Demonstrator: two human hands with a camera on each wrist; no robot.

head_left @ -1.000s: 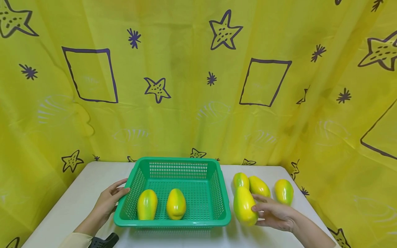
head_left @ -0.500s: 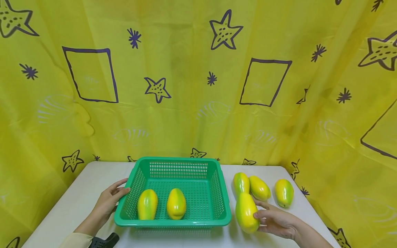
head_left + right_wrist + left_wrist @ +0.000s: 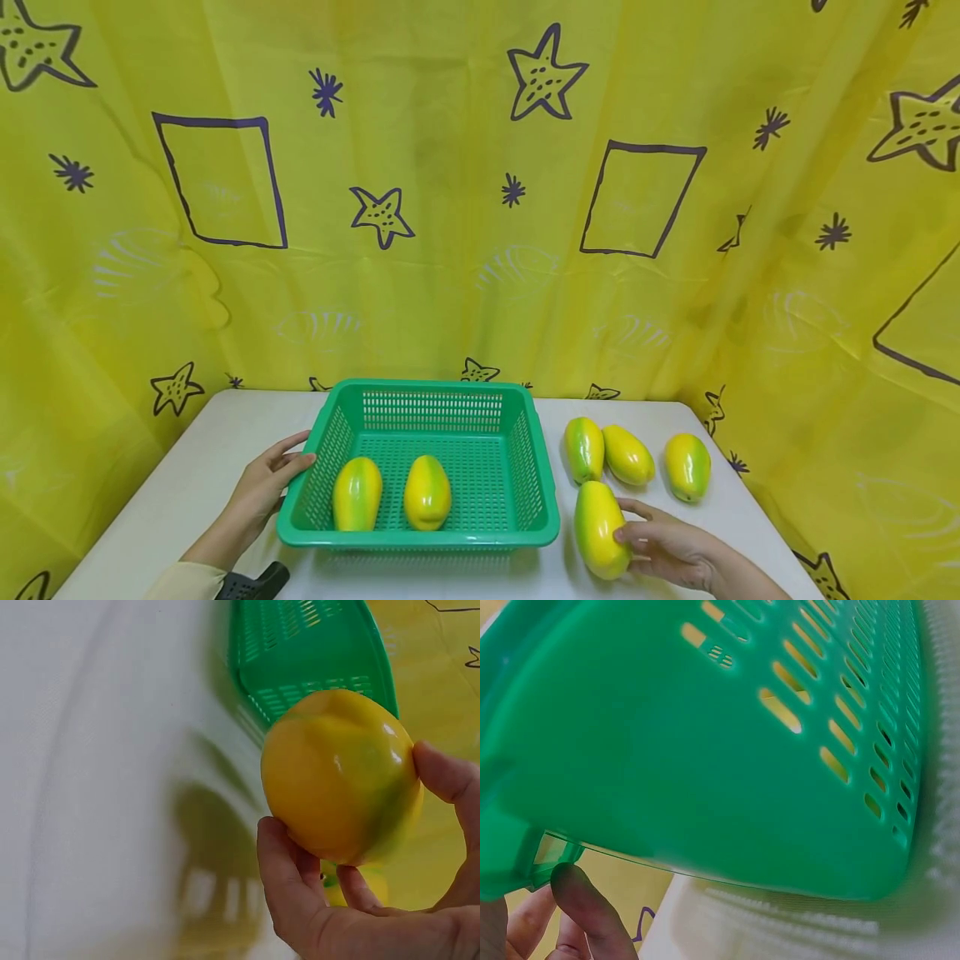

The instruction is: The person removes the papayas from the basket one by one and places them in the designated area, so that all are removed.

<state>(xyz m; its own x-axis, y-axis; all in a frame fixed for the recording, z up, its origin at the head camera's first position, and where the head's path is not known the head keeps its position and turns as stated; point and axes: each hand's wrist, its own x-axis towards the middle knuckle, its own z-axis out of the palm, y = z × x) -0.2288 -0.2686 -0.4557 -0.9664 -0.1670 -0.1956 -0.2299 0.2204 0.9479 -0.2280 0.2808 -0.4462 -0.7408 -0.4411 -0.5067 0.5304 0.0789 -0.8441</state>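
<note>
A yellow-and-green papaya is held in my right hand, to the right of the green basket. In the right wrist view, fingers and thumb grip the papaya from its sides, and its shadow falls on the tabletop apart from it. My left hand grips the basket's left rim; in the left wrist view, its fingers curl at the rim's handle slot. Inside the basket lie two papayas, a left papaya and a right papaya.
Beyond my right hand, three more papayas lie on the white table: a left one, a middle papaya touching or close to it, and a separate right papaya. A yellow patterned curtain encloses the table's back and sides.
My right hand has moved the papaya toward me and slightly right, away from the papayas behind it. My left hand and the basket have stayed in place.
</note>
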